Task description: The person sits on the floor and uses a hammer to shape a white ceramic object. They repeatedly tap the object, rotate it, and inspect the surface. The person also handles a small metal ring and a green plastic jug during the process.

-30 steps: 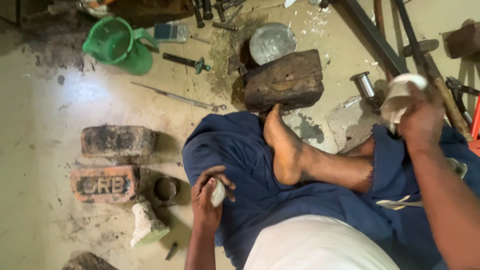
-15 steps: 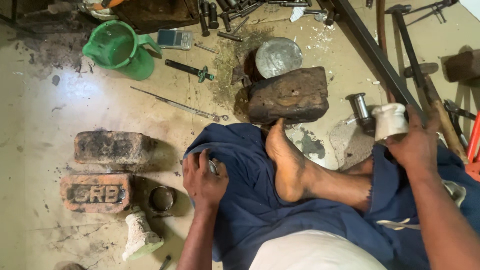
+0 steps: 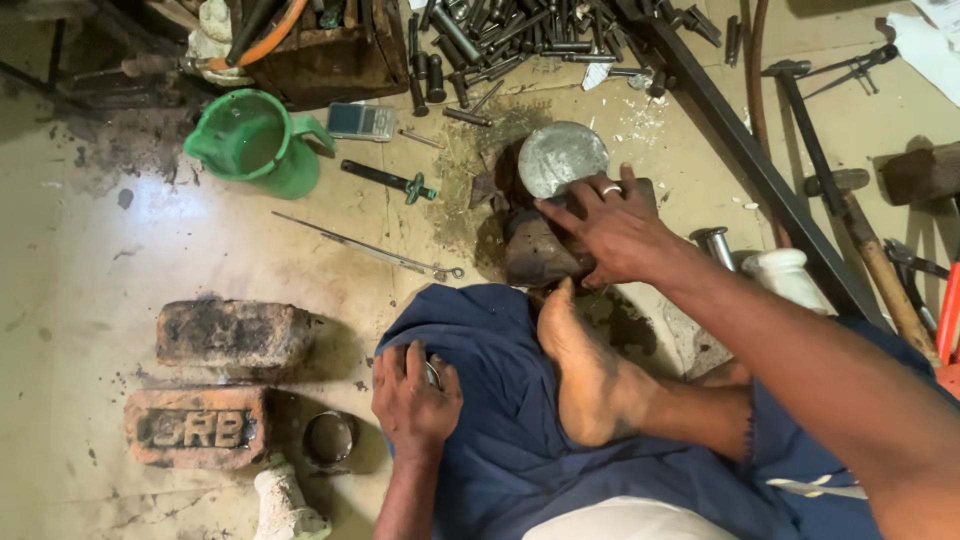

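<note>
Resting on the blue cloth over the lap, the left hand lay with its fingers curled narrow around a small metal piece, of which only a sliver showed beside the thumb; its shape could not be made out. A bare foot lay across the cloth just beside it. Left of the hand, on the floor, sat a metal ring and two bricks. Farther out, the right hand pressed flat on a dark block, fingers spread wide and gripping nothing, a ring on one. The hand hid most of the block. Just beyond, touching the fingertips, lay a round metal disc. A green jug stood well apart to the left, and bolts were heaped at the far edge.
</note>
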